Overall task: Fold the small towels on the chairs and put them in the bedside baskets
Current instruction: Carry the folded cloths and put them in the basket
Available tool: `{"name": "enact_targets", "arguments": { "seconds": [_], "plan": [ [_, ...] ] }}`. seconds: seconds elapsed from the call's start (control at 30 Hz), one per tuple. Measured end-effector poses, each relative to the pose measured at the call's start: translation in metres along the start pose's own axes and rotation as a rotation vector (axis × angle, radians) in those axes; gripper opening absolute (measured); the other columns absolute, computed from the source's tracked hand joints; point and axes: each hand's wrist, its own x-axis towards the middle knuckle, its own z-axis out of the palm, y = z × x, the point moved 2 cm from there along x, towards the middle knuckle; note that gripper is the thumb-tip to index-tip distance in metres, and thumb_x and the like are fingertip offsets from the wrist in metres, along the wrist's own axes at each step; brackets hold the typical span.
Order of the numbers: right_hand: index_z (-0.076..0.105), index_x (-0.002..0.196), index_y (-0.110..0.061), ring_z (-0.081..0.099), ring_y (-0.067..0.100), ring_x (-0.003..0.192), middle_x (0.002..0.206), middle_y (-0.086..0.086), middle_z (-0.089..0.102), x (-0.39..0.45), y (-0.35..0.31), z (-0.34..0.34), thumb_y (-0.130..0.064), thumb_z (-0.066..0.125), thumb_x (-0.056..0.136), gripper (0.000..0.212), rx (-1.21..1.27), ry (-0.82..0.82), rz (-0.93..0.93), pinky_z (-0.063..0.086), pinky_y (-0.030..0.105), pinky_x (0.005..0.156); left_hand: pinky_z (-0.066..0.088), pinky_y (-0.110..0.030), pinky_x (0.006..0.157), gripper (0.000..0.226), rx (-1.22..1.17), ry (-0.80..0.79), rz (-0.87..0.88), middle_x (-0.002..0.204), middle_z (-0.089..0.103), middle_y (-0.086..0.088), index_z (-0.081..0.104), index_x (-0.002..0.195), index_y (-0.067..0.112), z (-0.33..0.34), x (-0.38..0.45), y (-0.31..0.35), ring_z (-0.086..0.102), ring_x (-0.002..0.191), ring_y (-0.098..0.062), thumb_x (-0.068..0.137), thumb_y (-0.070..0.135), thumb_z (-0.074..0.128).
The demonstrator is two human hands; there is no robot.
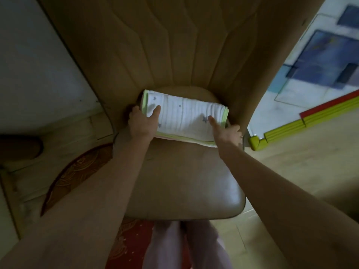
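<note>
A folded white towel [184, 115] with grey stars and a green hem lies at the back of the tan chair seat [184, 171]. A pink layer shows under its near edge. My left hand [142, 123] grips the towel's left end, thumb on top and fingers tucked under the side. My right hand [225, 131] grips the right end the same way, thumb on the cloth near a star. No basket is in view.
The chair's tall padded back [174, 45] rises right behind the towel. A green and red foam bumper [303, 121] lies on the wood floor to the right, a play mat [320, 61] beyond it. A red rug [73, 175] lies left.
</note>
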Motion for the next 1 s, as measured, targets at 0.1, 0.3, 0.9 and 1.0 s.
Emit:
{"name": "enact_targets", "arguments": {
  "seconds": [0.1, 0.3, 0.9, 1.0],
  "plan": [
    [0.033, 0.137, -0.006, 0.043, 0.033, 0.131, 0.142, 0.013, 0.043, 0.014, 0.004, 0.012, -0.053, 0.072, 0.079, 0.085, 0.161, -0.046, 0.003, 0.037, 0.042, 0.105, 0.041, -0.045, 0.103, 0.082, 0.031, 0.029, -0.009, 0.143, 0.04, -0.015, 0.035, 0.144, 0.005, 0.01, 0.014, 0.0, 0.042, 0.129, -0.034, 0.084, 0.053, 0.064],
    [0.053, 0.117, -0.015, 0.059, 0.023, 0.102, 0.108, 0.003, 0.06, 0.019, 0.003, 0.016, -0.042, 0.079, 0.076, 0.055, 0.354, -0.164, 0.005, 0.046, 0.032, 0.085, 0.044, -0.031, 0.08, 0.069, -0.058, -0.015, -0.053, 0.129, 0.057, -0.007, 0.051, 0.133, 0.009, 0.014, 0.013, 0.0, 0.056, 0.116, -0.025, 0.082, 0.052, 0.069],
    [0.068, 0.091, -0.011, 0.072, 0.014, 0.071, 0.082, 0.002, 0.074, -0.179, 0.137, -0.224, -0.043, 0.074, 0.081, 0.035, 1.103, 0.01, 0.073, 0.058, 0.027, 0.063, 0.052, -0.02, 0.069, 0.036, -0.133, -0.321, 0.445, 0.099, 0.067, 0.006, 0.065, 0.105, 0.017, -0.043, -0.279, 0.117, 0.064, 0.085, -0.005, 0.083, 0.045, 0.071],
    [0.066, 0.089, -0.015, 0.072, 0.015, 0.072, 0.082, 0.002, 0.074, -0.219, 0.2, -0.279, -0.045, 0.074, 0.081, 0.032, 1.229, 0.131, 0.083, 0.058, 0.029, 0.064, 0.055, -0.026, 0.074, 0.039, -0.151, -0.43, 0.523, 0.101, 0.07, 0.002, 0.067, 0.105, 0.013, -0.023, -0.361, 0.12, 0.067, 0.089, -0.012, 0.081, 0.042, 0.074]
  ]
}}
